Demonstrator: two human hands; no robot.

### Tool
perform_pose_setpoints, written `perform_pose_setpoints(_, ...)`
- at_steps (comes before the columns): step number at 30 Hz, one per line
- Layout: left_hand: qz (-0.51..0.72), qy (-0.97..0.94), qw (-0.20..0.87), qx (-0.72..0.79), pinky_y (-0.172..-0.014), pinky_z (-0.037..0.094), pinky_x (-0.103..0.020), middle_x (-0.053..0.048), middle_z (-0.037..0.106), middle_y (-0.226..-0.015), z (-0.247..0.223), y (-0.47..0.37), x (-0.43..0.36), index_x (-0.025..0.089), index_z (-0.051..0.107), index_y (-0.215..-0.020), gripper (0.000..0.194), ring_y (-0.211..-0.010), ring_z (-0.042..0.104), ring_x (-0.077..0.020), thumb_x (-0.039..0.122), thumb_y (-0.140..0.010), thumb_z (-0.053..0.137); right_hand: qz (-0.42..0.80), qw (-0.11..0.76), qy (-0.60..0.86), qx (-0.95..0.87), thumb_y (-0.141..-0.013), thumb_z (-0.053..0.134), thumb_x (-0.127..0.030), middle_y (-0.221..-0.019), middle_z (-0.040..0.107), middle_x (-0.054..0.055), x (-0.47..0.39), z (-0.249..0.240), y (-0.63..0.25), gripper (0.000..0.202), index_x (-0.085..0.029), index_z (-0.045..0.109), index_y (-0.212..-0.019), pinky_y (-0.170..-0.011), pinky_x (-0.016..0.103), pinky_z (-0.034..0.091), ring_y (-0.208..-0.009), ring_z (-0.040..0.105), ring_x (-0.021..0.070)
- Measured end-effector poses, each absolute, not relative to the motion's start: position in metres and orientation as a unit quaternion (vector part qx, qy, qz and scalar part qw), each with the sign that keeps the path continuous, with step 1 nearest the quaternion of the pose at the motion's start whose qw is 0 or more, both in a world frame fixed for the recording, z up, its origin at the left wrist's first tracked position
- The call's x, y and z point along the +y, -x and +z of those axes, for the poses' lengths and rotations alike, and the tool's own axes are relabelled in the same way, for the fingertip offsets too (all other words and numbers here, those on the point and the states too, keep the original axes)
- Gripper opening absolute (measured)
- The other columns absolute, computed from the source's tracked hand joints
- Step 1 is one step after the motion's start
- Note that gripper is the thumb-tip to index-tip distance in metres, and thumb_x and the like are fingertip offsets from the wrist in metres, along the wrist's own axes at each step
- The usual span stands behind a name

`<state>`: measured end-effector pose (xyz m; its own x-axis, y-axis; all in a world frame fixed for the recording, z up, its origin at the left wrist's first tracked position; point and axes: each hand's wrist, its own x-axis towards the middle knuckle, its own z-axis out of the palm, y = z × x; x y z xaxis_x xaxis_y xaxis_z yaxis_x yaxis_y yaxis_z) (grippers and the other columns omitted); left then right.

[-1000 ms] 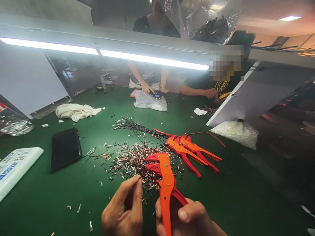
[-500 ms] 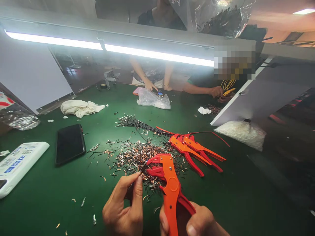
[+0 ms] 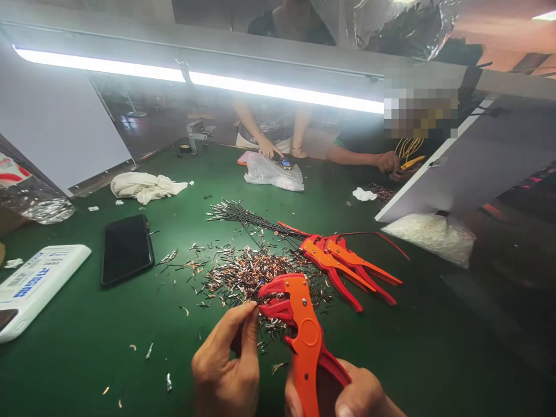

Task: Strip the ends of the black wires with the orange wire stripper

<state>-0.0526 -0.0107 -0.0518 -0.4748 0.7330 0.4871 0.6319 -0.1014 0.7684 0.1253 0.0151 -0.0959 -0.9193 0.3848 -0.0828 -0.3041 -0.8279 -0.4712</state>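
Note:
My right hand (image 3: pixel 358 389) is wrapped round the handles of an orange and red wire stripper (image 3: pixel 304 324), its jaws pointing left. With thumb and forefinger pinched, my left hand (image 3: pixel 230 353) holds a thin black wire at the mouth of those jaws. Most of that wire is hidden by my fingers. Behind the jaws lies a heap of wire scraps (image 3: pixel 243 272), black and copper-coloured. Two more wire strippers (image 3: pixel 336 260) rest on the table to the right of the heap. A bundle of black wires (image 3: pixel 247 217) with silvery ends stretches away behind the heap.
A black phone (image 3: pixel 127 250) and a white boxy device (image 3: pixel 41 284) lie at left on the green table (image 3: pixel 391 359). Farther back are a white cloth (image 3: pixel 147 186) and a clear plastic bag (image 3: pixel 275 174). Two people's hands work across the table. A lamp (image 3: pixel 282 92) spans above.
My left hand has moved slightly right and up, bringing its pinched fingertips right up to the stripper's jaws. The stripper has shifted a little to the right. The whole view has also shifted slightly.

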Motion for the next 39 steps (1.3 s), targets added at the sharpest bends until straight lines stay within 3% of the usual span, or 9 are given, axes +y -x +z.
perform_pose_setpoints(6, 0.529, -0.511, 0.050, 0.675, -0.066, 0.056, -0.017, 0.004, 0.076, -0.080, -0.048, 0.048, -0.010, 0.025, 0.073, -0.096, 0.015, -0.062, 0.069, -0.0101, 0.022, -0.087, 0.061, 0.959, 0.189, 0.093, -0.191, -0.050, 0.073, -0.024, -0.091, 0.069, 0.015, 0.019, -0.077, -0.122, 0.052, -0.008, 0.061, -0.098, -0.088, 0.040, 0.043, -0.097, 0.062, 0.0293)
perform_pose_setpoints(15, 0.558, -0.443, 0.118, 0.692, -0.065, 0.054, -0.020, 0.004, 0.074, -0.077, -0.046, 0.042, -0.011, 0.027, 0.074, -0.092, 0.017, -0.064, 0.069, -0.0128, 0.032, -0.089, 0.058, 0.960, 0.173, 0.094, -0.197, -0.051, 0.078, -0.025, -0.089, 0.070, 0.014, 0.018, -0.094, -0.127, 0.055, -0.008, 0.062, -0.101, -0.092, 0.044, 0.041, -0.100, 0.062, 0.0314)
perform_pose_setpoints(18, 0.537, -0.445, 0.104, 0.709, -0.069, 0.054, -0.022, 0.005, 0.075, -0.079, -0.047, 0.044, -0.010, 0.029, 0.073, -0.096, 0.019, -0.065, 0.069, -0.0135, 0.033, -0.090, 0.056, 0.959, 0.180, 0.092, -0.197, -0.053, 0.077, -0.023, -0.091, 0.070, 0.013, 0.015, -0.103, -0.131, 0.058, -0.006, 0.061, -0.106, -0.088, 0.040, 0.043, -0.097, 0.064, 0.0289)
perform_pose_setpoints(23, 0.525, -0.438, 0.097, 0.723, -0.067, 0.054, -0.022, 0.004, 0.074, -0.078, -0.048, 0.045, -0.011, 0.028, 0.071, -0.090, 0.018, -0.064, 0.068, -0.0140, 0.038, -0.089, 0.056, 0.956, 0.206, 0.103, -0.184, -0.055, 0.072, -0.018, -0.093, 0.070, 0.012, 0.014, -0.102, -0.134, 0.060, -0.006, 0.058, -0.113, -0.066, 0.026, 0.041, -0.079, 0.065, 0.0194)
perform_pose_setpoints(26, 0.531, -0.423, 0.069, 0.731, -0.067, 0.054, -0.022, 0.003, 0.072, -0.076, -0.047, 0.045, -0.011, 0.026, 0.070, -0.090, 0.016, -0.060, 0.065, -0.0134, 0.037, -0.087, 0.058, 0.956, 0.206, 0.099, -0.183, -0.054, 0.071, -0.016, -0.094, 0.069, 0.011, 0.016, -0.092, -0.129, 0.060, -0.007, 0.058, -0.112, -0.069, 0.026, 0.041, -0.083, 0.065, 0.0198)
perform_pose_setpoints(32, 0.513, -0.477, 0.013, 0.713, -0.064, 0.051, -0.023, 0.002, 0.067, -0.070, -0.052, 0.045, -0.007, 0.026, 0.067, -0.085, 0.013, -0.061, 0.063, -0.0137, 0.031, -0.088, 0.056, 0.949, 0.227, 0.100, -0.195, -0.054, 0.071, -0.022, -0.093, 0.069, 0.014, 0.021, -0.079, -0.116, 0.054, -0.009, 0.058, -0.105, -0.087, 0.038, 0.043, -0.097, 0.064, 0.0280)
perform_pose_setpoints(36, 0.482, -0.497, 0.019, 0.721, -0.057, 0.047, -0.022, 0.003, 0.072, -0.075, -0.062, 0.042, -0.006, 0.026, 0.067, -0.089, 0.015, -0.061, 0.066, -0.0134, 0.031, -0.090, 0.052, 0.930, 0.251, 0.088, -0.252, -0.059, 0.071, -0.032, -0.085, 0.070, 0.012, 0.025, -0.083, -0.114, 0.055, -0.011, 0.057, -0.107, -0.084, 0.043, 0.045, -0.083, 0.067, 0.0265)
perform_pose_setpoints(39, 0.472, -0.491, 0.049, 0.731, -0.054, 0.046, -0.021, 0.006, 0.069, -0.064, -0.067, 0.039, -0.006, 0.028, 0.065, -0.105, 0.022, -0.056, 0.066, -0.0135, 0.029, -0.089, 0.049, 0.911, 0.275, 0.112, -0.286, -0.065, 0.071, -0.035, -0.090, 0.070, 0.013, 0.026, -0.084, -0.115, 0.056, -0.013, 0.055, -0.113, -0.077, 0.040, 0.048, -0.073, 0.068, 0.0227)
